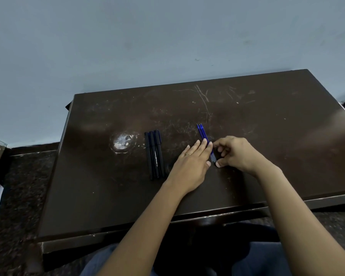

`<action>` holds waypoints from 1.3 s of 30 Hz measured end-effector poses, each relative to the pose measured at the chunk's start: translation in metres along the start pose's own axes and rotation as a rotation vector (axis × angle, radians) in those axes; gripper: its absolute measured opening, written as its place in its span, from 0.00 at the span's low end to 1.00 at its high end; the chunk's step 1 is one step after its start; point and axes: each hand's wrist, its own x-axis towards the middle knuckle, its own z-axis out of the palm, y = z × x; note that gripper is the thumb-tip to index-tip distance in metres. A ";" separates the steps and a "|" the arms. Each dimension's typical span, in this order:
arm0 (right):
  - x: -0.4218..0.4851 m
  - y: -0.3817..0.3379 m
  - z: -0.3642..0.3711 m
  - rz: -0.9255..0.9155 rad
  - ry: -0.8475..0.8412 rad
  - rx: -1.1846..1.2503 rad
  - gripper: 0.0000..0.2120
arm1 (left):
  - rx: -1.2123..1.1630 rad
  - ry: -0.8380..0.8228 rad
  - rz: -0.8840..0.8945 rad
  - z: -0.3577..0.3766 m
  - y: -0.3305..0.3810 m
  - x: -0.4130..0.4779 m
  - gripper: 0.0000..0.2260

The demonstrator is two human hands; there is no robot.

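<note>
A small bundle of blue pen refills (202,131) lies on the dark brown table (267,136), pointing away and slightly left. My left hand (189,164) lies flat with straight fingers, its fingertips touching the left side of the refills. My right hand (234,152) has its fingers and thumb curled around the near end of the refills, pinching them. The hands hide the lower part of the bundle. Several black pens (154,154) lie side by side to the left of my left hand, untouched.
A worn whitish round patch (122,144) marks the tabletop left of the pens. The table's far edge meets a pale blue wall (167,46). Dark speckled floor (24,186) shows to the left. My legs in blue trousers (267,259) are under the near edge.
</note>
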 end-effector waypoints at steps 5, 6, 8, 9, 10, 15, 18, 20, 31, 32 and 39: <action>0.002 -0.002 0.004 -0.034 0.032 0.013 0.24 | -0.008 -0.021 0.003 0.005 -0.002 -0.002 0.26; 0.002 -0.002 0.004 -0.039 0.036 0.011 0.24 | -0.012 -0.025 0.005 0.005 -0.002 -0.002 0.26; 0.003 0.000 0.004 -0.045 0.040 0.008 0.24 | -0.016 -0.031 0.007 0.004 -0.002 -0.002 0.26; 0.003 0.000 0.004 -0.045 0.040 0.008 0.24 | -0.020 -0.035 0.008 0.004 -0.002 -0.002 0.26; 0.004 0.001 0.005 -0.045 0.040 0.010 0.24 | -0.025 -0.036 0.009 0.004 -0.002 -0.002 0.26; 0.004 0.002 0.006 -0.047 0.046 0.008 0.23 | -0.025 -0.042 0.029 0.002 -0.004 -0.002 0.25; 0.005 0.003 0.006 -0.045 0.049 0.018 0.23 | -0.005 -0.049 0.039 0.002 -0.006 -0.002 0.25; 0.005 0.003 0.006 -0.041 0.050 0.030 0.23 | 0.001 -0.048 0.047 0.002 -0.006 -0.002 0.25; 0.004 0.005 0.007 -0.049 0.058 0.091 0.25 | -0.036 -0.040 0.052 0.002 -0.005 -0.002 0.24; 0.004 0.006 0.007 -0.051 0.061 0.095 0.25 | -0.035 -0.037 0.054 0.002 -0.005 -0.002 0.24; 0.005 0.007 0.009 -0.072 0.076 0.084 0.23 | -0.039 -0.035 0.061 0.002 -0.006 -0.002 0.24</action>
